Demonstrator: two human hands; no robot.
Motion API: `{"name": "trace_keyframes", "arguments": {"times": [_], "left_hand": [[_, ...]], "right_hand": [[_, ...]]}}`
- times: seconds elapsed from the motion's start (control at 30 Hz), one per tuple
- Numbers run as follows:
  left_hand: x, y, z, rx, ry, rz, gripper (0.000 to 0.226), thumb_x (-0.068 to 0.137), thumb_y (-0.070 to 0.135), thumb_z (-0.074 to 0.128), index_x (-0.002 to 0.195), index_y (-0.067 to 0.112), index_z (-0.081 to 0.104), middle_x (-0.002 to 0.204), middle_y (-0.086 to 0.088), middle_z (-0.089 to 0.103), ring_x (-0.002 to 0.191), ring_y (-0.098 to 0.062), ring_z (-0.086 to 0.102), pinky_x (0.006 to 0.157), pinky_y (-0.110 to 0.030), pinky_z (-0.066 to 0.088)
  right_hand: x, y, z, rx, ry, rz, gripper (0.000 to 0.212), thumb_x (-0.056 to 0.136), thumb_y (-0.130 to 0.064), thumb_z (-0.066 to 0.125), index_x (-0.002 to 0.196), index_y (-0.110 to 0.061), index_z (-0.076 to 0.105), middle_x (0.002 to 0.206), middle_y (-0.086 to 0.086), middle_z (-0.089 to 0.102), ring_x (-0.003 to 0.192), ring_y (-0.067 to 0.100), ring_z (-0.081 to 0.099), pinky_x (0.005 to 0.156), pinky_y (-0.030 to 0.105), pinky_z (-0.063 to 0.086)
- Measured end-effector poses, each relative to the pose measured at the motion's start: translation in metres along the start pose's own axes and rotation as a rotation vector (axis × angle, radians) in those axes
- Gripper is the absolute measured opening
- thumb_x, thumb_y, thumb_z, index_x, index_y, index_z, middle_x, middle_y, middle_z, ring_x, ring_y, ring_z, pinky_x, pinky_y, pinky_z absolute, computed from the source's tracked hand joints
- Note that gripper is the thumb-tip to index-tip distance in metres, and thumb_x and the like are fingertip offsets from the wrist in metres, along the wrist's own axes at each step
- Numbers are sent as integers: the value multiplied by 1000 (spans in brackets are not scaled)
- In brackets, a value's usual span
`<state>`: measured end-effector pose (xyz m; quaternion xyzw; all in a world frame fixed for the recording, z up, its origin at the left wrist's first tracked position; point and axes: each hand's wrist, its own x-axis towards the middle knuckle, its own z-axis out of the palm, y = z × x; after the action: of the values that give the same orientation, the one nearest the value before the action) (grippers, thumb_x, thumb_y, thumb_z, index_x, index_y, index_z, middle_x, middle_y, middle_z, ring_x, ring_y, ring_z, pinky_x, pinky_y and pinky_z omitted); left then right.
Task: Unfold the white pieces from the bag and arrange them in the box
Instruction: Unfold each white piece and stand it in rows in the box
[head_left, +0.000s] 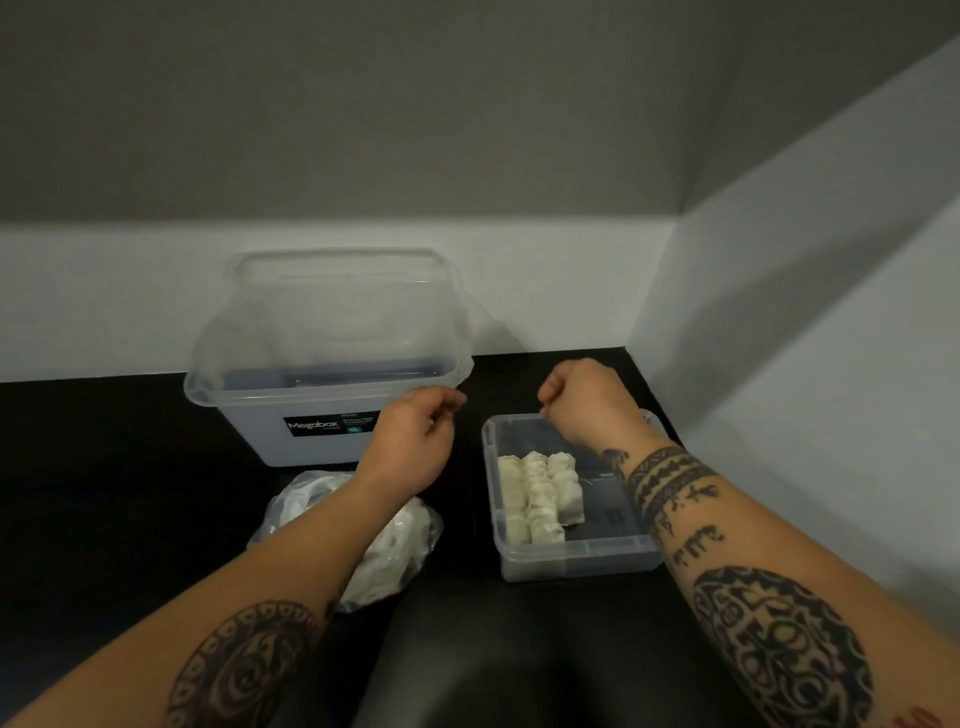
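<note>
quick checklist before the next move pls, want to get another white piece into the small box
1. Small box uncovered: ok, no lid on it.
2. Room left in it: ok, the white pieces lie in three rows on its left side, with bare floor to their right.
3. Bag still stocked: ok, white material shows through it.
4. Piece in hand: cannot tell. The left hand and right hand have curled fingers, and nothing white shows in either.
5. Bag free to reach: not ok, the left forearm lies across it.
6. Large box out of the way: ok, it stands behind the bag, apart from the small box.
</note>
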<state>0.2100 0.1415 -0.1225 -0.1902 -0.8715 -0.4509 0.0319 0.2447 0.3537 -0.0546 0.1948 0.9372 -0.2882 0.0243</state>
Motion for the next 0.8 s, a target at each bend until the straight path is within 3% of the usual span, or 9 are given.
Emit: {"name": "trace_keyframes", "arguments": {"times": [0.2,0.37,0.5,0.57,0.67,0.8], "left_hand": [[-15,-42,-57,-128,-79,-62,30,97,4,60,105,31,70,98,11,74,92,6,68,78,-13,54],[-30,-75,-95,-71,-172,-119,21,98,15,63,109,32,68,92,8,73,77,-7,68,70,-16,55],[-42,-98,-102,69,-311,-111,17,95,21,65,108,32,70,85,8,72,74,-6,67,70,-24,54],[-46,-110,-101,223,-444,-75,16,92,24,67,106,30,72,89,7,72,80,-10,67,77,-33,57],[-54,-124,-94,464,-666,-55,24,87,33,72,111,32,71,105,8,70,95,-9,66,89,-36,58],[-65,-135,-86,593,-721,-81,38,84,42,74,119,33,64,126,4,59,107,-14,60,92,-35,55]], "right_hand": [[-29,-78,34,72,-2,-146,12,86,-7,72,85,-19,71,89,-6,69,86,12,66,73,23,51],[-52,-116,80,43,-66,-115,21,88,-10,71,79,-29,66,93,-8,68,87,10,65,75,23,50],[-68,-131,126,50,-203,-90,12,90,-15,73,87,-25,69,96,-5,71,92,12,67,86,28,55],[-71,-129,153,26,-277,-85,2,90,-19,74,91,-19,72,98,-2,73,94,15,68,90,30,56],[-67,-114,194,-121,-353,-27,17,92,-15,67,107,-14,74,109,5,72,97,20,68,91,34,57],[-68,-97,221,-383,-358,-75,37,93,-16,64,129,-20,66,131,8,64,118,26,62,103,37,50]]}}
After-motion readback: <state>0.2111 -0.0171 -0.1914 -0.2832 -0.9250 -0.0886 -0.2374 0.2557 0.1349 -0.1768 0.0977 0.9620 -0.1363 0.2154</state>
